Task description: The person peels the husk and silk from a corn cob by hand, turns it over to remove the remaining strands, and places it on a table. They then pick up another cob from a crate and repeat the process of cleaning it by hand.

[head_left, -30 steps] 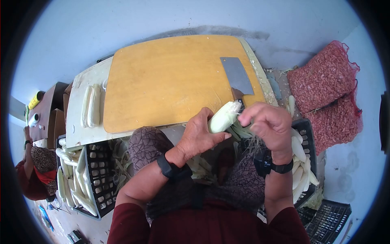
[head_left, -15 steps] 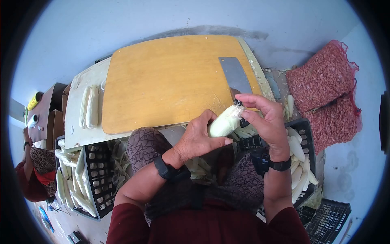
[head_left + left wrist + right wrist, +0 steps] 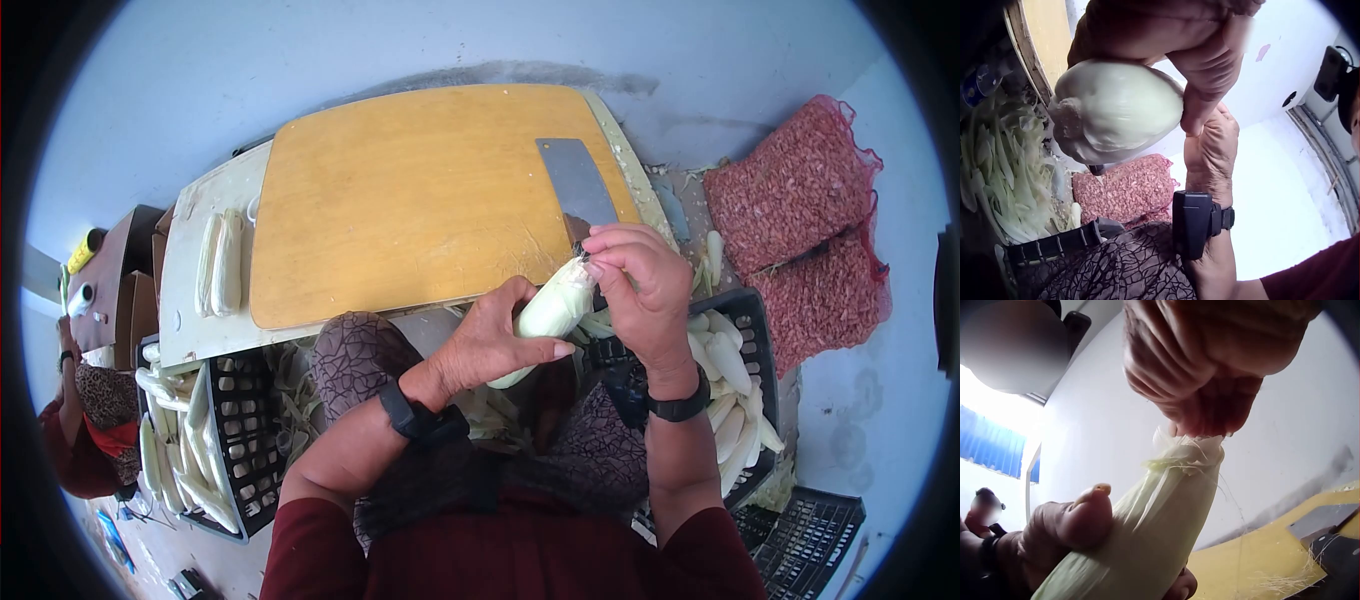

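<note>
In the head view a pale green corn ear in its husk [image 3: 552, 308] tilts up to the right, its lower part gripped by my left hand [image 3: 487, 335]. The fingers of my right hand [image 3: 645, 290] pinch the ragged tip of the ear. Up close in the right wrist view, the right hand [image 3: 1210, 369] bends over the frayed husk end [image 3: 1194, 453], and loose silk strands hang there. The left wrist view shows the rounded stem end of the ear [image 3: 1116, 115]. A cleaver [image 3: 578, 182] lies on the yellow board [image 3: 410, 200] beyond the hands.
Two husked ears [image 3: 229, 262] lie left of the board. Black crates of pale ears stand at the left [image 3: 250, 440] and right [image 3: 765, 350]. Red mesh sacks [image 3: 795, 190] lean by the right wall. Another person [image 3: 90, 420] sits far left.
My right hand has moved up from beside the ear to its tip, and its fingers have closed there. The left hand keeps its grip, with the ear now turned slightly more upright.
</note>
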Tool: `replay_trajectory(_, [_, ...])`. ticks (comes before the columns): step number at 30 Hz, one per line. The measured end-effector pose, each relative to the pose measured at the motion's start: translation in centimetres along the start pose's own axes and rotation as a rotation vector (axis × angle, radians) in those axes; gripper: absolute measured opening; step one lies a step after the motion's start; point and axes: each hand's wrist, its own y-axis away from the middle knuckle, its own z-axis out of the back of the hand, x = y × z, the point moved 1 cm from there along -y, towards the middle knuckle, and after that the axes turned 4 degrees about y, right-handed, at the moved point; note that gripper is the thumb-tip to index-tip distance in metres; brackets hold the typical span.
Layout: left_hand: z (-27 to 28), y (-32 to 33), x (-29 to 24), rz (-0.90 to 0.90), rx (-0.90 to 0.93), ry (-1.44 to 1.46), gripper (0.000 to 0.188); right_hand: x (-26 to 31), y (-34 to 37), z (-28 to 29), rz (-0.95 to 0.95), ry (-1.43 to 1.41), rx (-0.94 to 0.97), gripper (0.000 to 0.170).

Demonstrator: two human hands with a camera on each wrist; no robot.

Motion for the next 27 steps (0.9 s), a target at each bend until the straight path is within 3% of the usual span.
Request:
replay_trajectory(13, [0.0,0.1,-0.2,-0.019,0.008,-0.017,0.049,0.4,0.1,-0.4,0.09,0.092,-0.15,0.008])
replay_trajectory(16, [0.0,0.1,0.2,-0.044,0.006,-0.062,0.049,0.4,0.1,0.0,0.062,0.079,-0.174,0.006])
replay_trajectory(19, [0.1,0.3,0.6,-0.041,0.001,-0.108,0.049,-0.1,0.3,1.2,-0.098,0.089,-0.23,0.008])
replay_trajectory(25, [0.2,0.0,0.1,-0.011,-0.073,-0.11,0.049,-0.8,0.7,3.0,-0.278,-0.385,-0.291,0.008])
replay_trajectory(27, [0.2,-0.1,0.2,-0.022,-0.104,-0.131,0.052,-0.8,0.7,3.4,-0.185,-0.583,-0.083,0.006])
